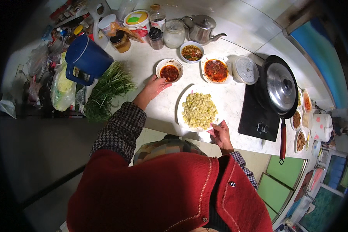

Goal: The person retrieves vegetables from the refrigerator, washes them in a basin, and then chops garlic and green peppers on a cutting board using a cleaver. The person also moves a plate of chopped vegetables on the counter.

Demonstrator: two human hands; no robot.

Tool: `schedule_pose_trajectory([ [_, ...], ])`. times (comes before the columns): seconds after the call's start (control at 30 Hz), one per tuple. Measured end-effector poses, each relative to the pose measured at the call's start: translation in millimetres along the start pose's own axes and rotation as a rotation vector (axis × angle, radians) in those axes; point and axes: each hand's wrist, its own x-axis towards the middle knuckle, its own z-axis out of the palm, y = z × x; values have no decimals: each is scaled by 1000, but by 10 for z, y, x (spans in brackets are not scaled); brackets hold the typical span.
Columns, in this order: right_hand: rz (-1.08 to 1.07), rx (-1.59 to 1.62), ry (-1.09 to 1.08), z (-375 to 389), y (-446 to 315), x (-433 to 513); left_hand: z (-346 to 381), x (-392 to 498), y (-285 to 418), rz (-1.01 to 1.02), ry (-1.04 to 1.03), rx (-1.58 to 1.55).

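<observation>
My left hand has its fingers at the near rim of a small white bowl, which holds a dark red chili sauce. My right hand grips the near right rim of a white plate, thumb on top and fingers underneath. Chopped pale green food is heaped on that plate. Behind these stand a square white dish of red chili sauce and a pale bowl of brownish sauce with bits in it.
A black wok with a metal lid sits on a black cooktop, its red handle reaching past the counter edge. A lidded plastic tub, a metal teapot, jars, a blue pitcher and leafy greens surround the counter.
</observation>
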Motion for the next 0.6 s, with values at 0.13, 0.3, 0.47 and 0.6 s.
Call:
schedule_pose_trajectory([
  [0.13,4,61,3,385,4,256,-171,155,199,28,-5,5],
  [0.3,20,45,-41,799,14,604,-406,395,360,16,8,-38],
  [0.47,36,139,-99,1003,9,796,-535,534,481,-44,-40,-63],
  [0.6,121,47,-184,900,-192,771,-458,545,523,-33,-105,55],
])
